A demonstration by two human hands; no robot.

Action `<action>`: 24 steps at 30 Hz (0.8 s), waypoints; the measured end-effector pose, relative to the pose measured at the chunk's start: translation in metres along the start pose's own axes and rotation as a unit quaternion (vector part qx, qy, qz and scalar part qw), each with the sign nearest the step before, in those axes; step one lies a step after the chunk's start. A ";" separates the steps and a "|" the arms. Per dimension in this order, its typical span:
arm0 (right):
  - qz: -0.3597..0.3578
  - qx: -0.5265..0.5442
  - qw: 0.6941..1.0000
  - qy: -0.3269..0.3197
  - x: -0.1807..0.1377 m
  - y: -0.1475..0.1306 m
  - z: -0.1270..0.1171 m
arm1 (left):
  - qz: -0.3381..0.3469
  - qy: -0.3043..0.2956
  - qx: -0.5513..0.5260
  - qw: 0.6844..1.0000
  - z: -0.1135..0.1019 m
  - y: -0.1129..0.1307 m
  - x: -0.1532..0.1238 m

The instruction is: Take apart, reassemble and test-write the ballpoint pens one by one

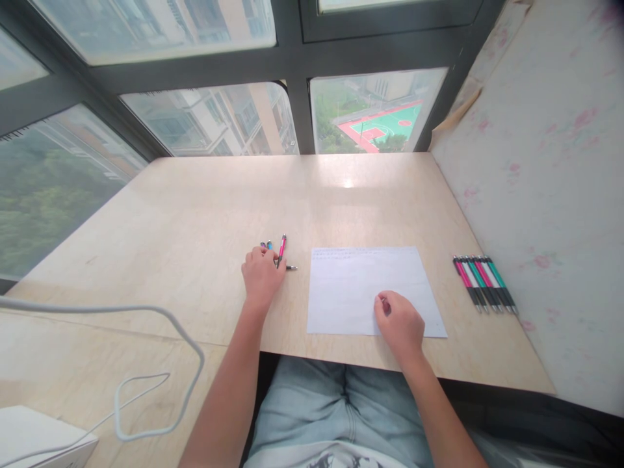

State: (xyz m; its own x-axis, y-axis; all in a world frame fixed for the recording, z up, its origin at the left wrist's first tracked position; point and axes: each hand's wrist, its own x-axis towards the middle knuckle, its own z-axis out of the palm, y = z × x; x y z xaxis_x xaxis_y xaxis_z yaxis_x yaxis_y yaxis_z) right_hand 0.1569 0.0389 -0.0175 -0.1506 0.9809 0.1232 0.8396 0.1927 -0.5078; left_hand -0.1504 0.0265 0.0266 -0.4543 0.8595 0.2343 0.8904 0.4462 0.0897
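My left hand [262,276] rests on the table left of the paper, its fingers bent round a small group of pens. Out from under it stick a pink pen [283,246], a blue pen end [269,244], a purple one and a dark tip pointing right. A white sheet of paper [351,292] lies flat, with faint lines of handwriting along its top. Over the sheet's lower right part is my right hand [400,323], fingers curled in against the thumb. Whatever it may hold is hidden by the fingers.
Several pink, white and green pens [485,284] lie side by side at the right, near the papered wall [550,195]. A grey cable [180,325] loops across the left side, by a white box [43,435]. Windows border the wooden table [209,195] at the back.
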 end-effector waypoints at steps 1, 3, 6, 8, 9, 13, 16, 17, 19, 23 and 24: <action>-0.003 0.001 1.000 0.003 0.000 0.001 0.001 | -0.009 0.000 0.004 1.000 0.000 0.002 0.000; -0.007 0.005 1.000 0.009 0.000 0.002 0.002 | -0.024 0.000 0.008 1.000 -0.001 0.007 0.000; -0.012 0.011 1.000 0.018 0.000 0.002 0.002 | -0.037 0.004 -0.006 0.999 -0.001 0.011 0.000; -0.015 0.013 1.000 0.021 0.000 0.002 0.002 | -0.039 0.020 -0.041 0.998 -0.001 0.012 0.000; -0.016 0.014 1.000 0.022 0.000 0.002 0.002 | -0.037 0.031 -0.073 0.996 -0.002 0.013 0.000; -0.023 0.006 0.999 0.026 0.000 0.002 0.003 | -0.086 0.030 -0.338 0.937 -0.006 0.019 -0.006; -0.032 -0.003 0.999 0.035 0.000 0.004 0.005 | -0.181 -0.058 -0.618 0.763 -0.012 0.033 -0.022; -0.033 -0.005 0.999 0.037 0.000 0.004 0.006 | -0.207 -0.086 -0.689 0.689 -0.013 0.039 -0.029; -0.034 -0.008 0.999 0.040 0.001 0.005 0.006 | -0.230 -0.130 -0.771 0.580 -0.016 0.052 -0.043; -0.034 -0.010 0.999 0.040 0.001 0.004 0.006 | -0.215 -0.194 -0.818 0.497 -0.015 0.077 -0.063; -0.034 -0.011 0.999 0.039 0.001 0.004 0.006 | -0.210 -0.204 -0.822 0.489 -0.013 0.082 -0.066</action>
State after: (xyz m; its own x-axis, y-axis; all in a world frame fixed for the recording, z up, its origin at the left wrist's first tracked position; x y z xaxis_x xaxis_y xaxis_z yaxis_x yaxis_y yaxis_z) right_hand 0.1568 0.0410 -0.0240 -0.1671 0.9602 0.2239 0.8398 0.2575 -0.4780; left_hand -0.0467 0.0029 0.0311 -0.2764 0.9061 -0.3204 -0.6155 0.0892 0.7831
